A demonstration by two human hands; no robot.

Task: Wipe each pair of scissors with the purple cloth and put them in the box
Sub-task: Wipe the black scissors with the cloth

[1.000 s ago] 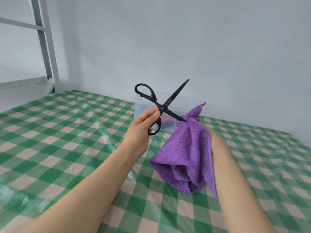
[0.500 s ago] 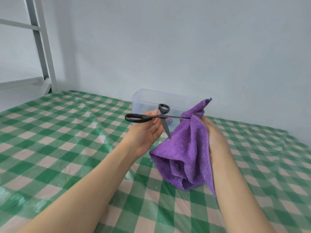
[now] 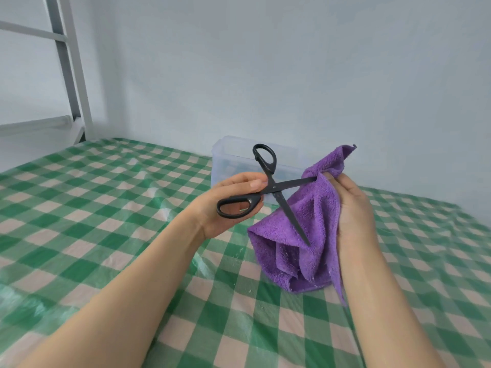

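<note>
I am wiping the scissors point(image 3: 273, 187), which are being held in the air in front of the clear box point(image 3: 230, 158). My left hand point(image 3: 225, 205) is gripping the lower handle loop, fingers curled round it and thumb lying beside the pivot, while the upper loop is standing free. The blades are spread wide. One is running rightward into a fold of the purple cloth point(image 3: 300, 235), which my right hand point(image 3: 353, 208) is pinching closed around its tip; the other is pointing down across the cloth's front, uncovered. To do this step well, I judge, I should be drawing the pinched fold along the blade's flat, fingertips off the edge, then treating the second blade alike. The cloth's loose end is hanging towards the checked table cover point(image 3: 106, 213).
</note>
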